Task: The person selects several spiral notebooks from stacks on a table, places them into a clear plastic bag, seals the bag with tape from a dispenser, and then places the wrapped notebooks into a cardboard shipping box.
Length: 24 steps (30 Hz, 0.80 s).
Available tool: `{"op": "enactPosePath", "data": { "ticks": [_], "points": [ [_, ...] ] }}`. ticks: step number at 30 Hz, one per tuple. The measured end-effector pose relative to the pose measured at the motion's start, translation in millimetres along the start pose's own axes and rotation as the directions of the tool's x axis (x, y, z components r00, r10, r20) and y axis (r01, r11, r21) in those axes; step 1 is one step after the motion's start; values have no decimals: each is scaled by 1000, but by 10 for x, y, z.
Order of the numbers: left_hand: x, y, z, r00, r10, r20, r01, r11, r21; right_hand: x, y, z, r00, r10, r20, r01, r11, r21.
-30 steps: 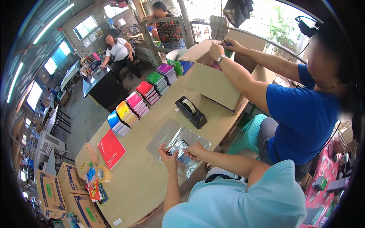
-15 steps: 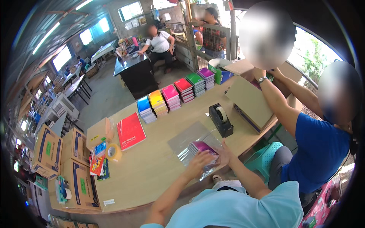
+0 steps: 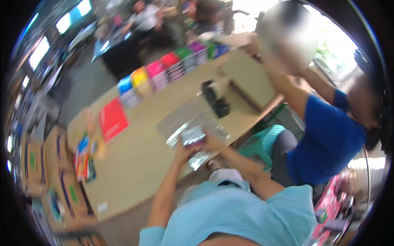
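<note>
Bundle in shiny clear plastic: on the worktop side nearest the wearer, directly between the hands and just ahead of them. A reddish-purple lower edge shows under the glare; contents otherwise not readable.

Hands: left hand curled on the near left corner, right hand on the right side; both appear to grip the bundle, exact finger closure blurred. Neither is clearly nearer, as both touch it.

Axis: visible face looks slightly longer across, from left hand toward right, than away from the body. Low confidence, motion blur. Loose plastic flap trails toward the wearer between the wrists.

Beyond the hands: greyish clear sheet, flat. Black tape dispenser ahead of the right hand, apart from it. Farther ahead, a row of notebook stacks in several colours.

Left of the left hand, well apart: red notebook lying flat; tape roll farther out.

Ahead and right of the right hand: carton. Co-worker in blue reaches toward it; that person's hands cannot be made out.
</note>
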<state>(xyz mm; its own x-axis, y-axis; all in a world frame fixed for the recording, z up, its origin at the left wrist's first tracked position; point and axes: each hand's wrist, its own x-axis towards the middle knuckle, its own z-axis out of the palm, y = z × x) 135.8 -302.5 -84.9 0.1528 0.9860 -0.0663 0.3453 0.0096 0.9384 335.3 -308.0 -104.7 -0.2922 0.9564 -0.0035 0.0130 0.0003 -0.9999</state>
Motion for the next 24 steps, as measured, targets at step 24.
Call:
{"op": "enactPosePath", "data": {
  "ticks": [24],
  "points": [
    [781,2354,1225,945,297,139,-81,622,-779,-510,-2322,-1661,854,-341,-394,296,940,-171]
  ]
}}
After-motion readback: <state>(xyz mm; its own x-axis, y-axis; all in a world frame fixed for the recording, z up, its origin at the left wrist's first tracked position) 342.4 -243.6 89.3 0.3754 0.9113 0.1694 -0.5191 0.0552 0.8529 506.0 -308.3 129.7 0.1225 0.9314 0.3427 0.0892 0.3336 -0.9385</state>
